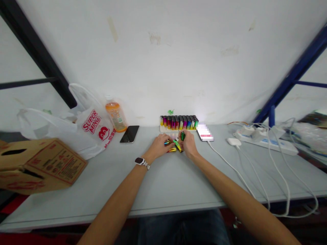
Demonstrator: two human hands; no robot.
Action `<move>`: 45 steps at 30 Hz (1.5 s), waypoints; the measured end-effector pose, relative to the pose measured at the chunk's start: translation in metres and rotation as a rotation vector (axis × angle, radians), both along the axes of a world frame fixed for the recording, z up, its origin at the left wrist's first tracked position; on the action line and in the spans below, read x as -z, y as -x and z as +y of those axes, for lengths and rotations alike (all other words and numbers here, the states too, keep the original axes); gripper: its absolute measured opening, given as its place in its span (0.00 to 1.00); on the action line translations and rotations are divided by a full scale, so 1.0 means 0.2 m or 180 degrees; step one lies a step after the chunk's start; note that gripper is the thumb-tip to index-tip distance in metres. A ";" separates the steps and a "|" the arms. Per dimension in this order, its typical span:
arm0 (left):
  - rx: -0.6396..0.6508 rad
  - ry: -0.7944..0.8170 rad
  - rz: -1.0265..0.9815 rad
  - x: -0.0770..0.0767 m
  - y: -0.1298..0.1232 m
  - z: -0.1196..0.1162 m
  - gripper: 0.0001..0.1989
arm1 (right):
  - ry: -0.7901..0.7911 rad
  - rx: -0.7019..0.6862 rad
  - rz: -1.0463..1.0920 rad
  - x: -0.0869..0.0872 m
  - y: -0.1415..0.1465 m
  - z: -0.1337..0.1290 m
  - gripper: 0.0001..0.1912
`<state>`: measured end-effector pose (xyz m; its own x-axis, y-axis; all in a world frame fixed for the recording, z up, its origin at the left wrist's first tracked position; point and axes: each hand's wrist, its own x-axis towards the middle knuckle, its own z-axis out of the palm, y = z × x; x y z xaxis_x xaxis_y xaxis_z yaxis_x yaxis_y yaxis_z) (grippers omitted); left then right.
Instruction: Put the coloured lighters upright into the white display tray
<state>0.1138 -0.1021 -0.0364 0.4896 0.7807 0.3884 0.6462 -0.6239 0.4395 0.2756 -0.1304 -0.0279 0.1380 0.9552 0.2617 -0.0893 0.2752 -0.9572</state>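
A white tray [166, 129] at the back middle of the table holds several upright colourful lighters [181, 123] with black tops. In front of it my left hand [160, 145] is closed around shiny yellow-and-dark lighters, its fingertips partly hidden. My right hand [188, 144] grips a green lighter [182, 136] close to the tray's front edge. Between both hands lie loose lighters, one green and yellow [177, 145] and one golden [172, 149].
A dark phone [129, 134], an orange bottle [116, 117], a white plastic bag [84, 132] and a cardboard box [51, 163] are on the left. To the right are a lit phone [205, 132], a charger [233, 142], cables and a power strip [268, 141].
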 end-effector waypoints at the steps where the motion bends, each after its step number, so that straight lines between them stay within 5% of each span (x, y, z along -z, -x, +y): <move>1: -0.0003 0.0001 0.0018 0.00 0.00 0.00 0.08 | 0.0082 -0.0077 0.0123 0.00 0.00 0.00 0.18; 5: -0.0083 0.0038 0.0187 -0.01 0.01 -0.01 0.09 | 0.0412 -0.0519 0.0535 -0.01 0.01 0.00 0.23; 9: -0.0217 0.0055 0.0455 -0.02 0.04 -0.01 0.13 | 0.0070 -0.0666 0.0124 0.00 0.01 0.03 0.25; 17: -0.0591 0.0087 0.0830 -0.02 0.10 0.00 0.15 | -0.1145 -0.0026 -0.1903 -0.10 -0.02 0.28 0.13; 23: -0.0398 0.0360 0.0506 -0.02 0.17 0.04 0.10 | -0.1443 -0.0217 -0.3274 -0.25 0.03 0.52 0.14; 28: -0.0514 0.0545 0.0288 -0.01 0.22 0.08 0.10 | -0.1360 0.0060 -0.4278 -0.25 0.09 0.64 0.11; 36: -0.0639 0.0759 0.0054 0.02 0.23 0.10 0.10 | -0.1255 0.0138 -0.4465 -0.18 0.11 0.71 0.10; 45: -0.0462 0.0588 -0.0609 0.01 0.20 0.08 0.06 | -0.1436 0.0655 -0.4625 -0.16 0.08 0.62 0.18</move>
